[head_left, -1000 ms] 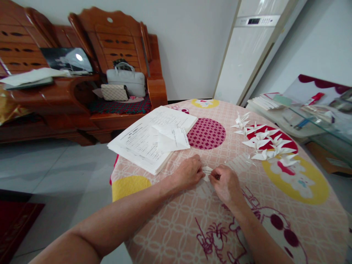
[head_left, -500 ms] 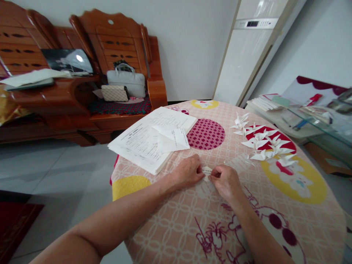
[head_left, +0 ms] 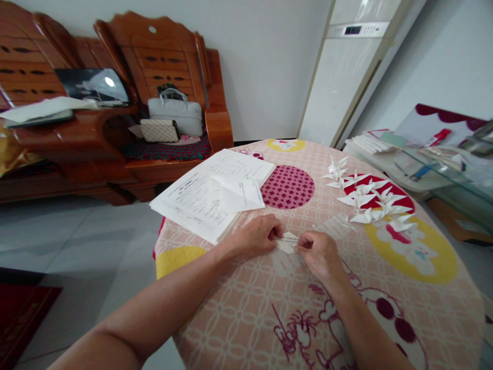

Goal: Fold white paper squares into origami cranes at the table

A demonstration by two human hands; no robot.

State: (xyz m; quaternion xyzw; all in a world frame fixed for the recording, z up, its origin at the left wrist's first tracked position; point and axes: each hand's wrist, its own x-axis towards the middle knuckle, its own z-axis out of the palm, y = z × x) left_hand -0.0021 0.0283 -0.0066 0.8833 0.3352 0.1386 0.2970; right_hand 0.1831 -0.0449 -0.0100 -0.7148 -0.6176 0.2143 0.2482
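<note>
Between my hands, on the patterned tablecloth (head_left: 239, 308), is a small folded piece of printed paper (head_left: 288, 243), pale with a line of dark text across it. My left hand (head_left: 259, 235) pinches its left end with the fingers closed. On the other side, my right hand (head_left: 316, 252) grips the right end between thumb and fingers. Both ends of the paper are hidden by my fingertips. Left of it lies a stack of printed sheets (head_left: 188, 200), with a loosely creased sheet (head_left: 241, 194) on top. Several white paper cranes (head_left: 362, 196) stand together at the right.
Wooden chairs (head_left: 165, 46) stand beyond the table, one holding a grey handbag (head_left: 177, 115) and a quilted purse (head_left: 158, 130). A tall white air conditioner (head_left: 335, 77) is by the wall. At the right, a glass-topped stand (head_left: 442, 174) carries papers and pens.
My left hand has shifted slightly left, away from the right hand. More of the folded paper and its printed line shows between my fingers. The camera view has moved slightly.
</note>
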